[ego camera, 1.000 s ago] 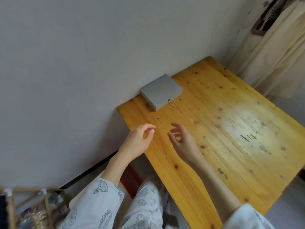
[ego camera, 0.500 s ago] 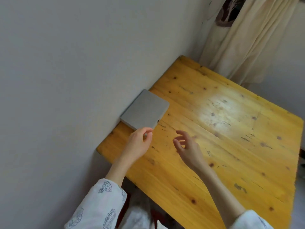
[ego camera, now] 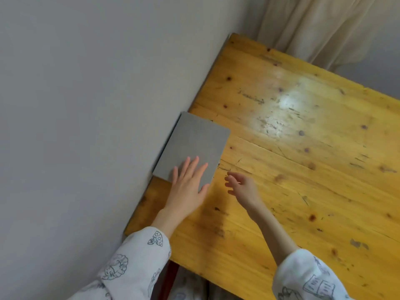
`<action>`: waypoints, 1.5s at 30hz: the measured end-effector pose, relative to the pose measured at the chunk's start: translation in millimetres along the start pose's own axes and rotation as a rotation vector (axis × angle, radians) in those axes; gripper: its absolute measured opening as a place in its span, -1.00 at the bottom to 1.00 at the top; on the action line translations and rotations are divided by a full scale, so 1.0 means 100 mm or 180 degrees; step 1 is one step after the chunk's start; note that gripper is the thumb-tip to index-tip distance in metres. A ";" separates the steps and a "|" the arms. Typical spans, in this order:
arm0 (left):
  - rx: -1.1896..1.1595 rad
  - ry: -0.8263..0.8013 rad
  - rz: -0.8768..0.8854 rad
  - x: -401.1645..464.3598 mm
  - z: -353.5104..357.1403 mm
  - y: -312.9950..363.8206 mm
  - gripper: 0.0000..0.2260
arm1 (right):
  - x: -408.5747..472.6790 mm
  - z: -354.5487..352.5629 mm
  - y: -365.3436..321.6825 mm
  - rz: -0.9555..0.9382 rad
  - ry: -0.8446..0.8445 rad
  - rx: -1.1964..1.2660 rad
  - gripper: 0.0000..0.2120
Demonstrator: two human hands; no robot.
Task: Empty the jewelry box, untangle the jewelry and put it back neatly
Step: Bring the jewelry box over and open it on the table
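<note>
- the box (ego camera: 192,146), grey, flat and closed, lies on the table (ego camera: 303,169) with one long edge against the wall (ego camera: 86,105).
- its long axis runs along the wall, from the near end under the fingers up and away toward the table's far corner.
- a small metal clasp (ego camera: 219,163) shows on the long edge that faces away from the wall, toward the open table.
- no brand, label or writing can be read on the lid; the only prints are line drawings on the white sleeves (ego camera: 138,256).
- the left hand (ego camera: 188,187) lies flat on the near end of the lid, fingers straight and slightly spread, tips pointing up the box; it grips nothing.
- most of the box lies beyond the left fingertips; its near corner sits under the palm, with the thumb beside the near edge.
- the right hand (ego camera: 242,187) hovers over the table just beside the box, apart from it, fingers loosely curled and holding nothing.
- the clasp lies just beyond the right fingertips, slightly toward the wall.
- a pale curtain (ego camera: 324,29) hangs past the table's far end, well beyond both hands.
</note>
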State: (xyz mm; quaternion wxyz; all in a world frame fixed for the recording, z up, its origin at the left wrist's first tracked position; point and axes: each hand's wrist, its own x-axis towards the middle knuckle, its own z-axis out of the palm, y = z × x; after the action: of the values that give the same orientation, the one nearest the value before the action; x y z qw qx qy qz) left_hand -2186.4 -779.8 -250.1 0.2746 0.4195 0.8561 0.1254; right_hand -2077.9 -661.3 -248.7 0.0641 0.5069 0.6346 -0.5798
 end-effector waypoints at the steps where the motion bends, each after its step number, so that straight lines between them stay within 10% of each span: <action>1: 0.0162 -0.0014 0.0003 0.07 0.05 -0.02 -0.45 | 0.08 0.02 -0.01 0.0060 -0.0042 0.0189 -0.65; 9: 0.1193 0.0334 -0.0038 0.20 0.43 -0.10 -0.10 | 0.39 0.16 -0.10 -0.0242 -0.0260 0.0765 -0.67; 29: 0.1429 0.0378 -0.0123 0.19 0.40 -0.05 -0.11 | 0.42 0.14 -0.06 -0.0186 0.0170 0.1085 -0.85; 45: 0.0092 0.0202 0.0215 -0.05 -0.25 -0.03 -0.26 | 0.51 0.26 -0.13 0.0224 -0.0057 0.0569 -0.70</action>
State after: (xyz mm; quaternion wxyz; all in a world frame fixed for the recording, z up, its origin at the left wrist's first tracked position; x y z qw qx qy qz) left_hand -2200.1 -785.0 -229.4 0.2368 0.4478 0.8515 0.1355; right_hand -2125.1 -650.7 -282.5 0.0446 0.5274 0.5616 -0.6359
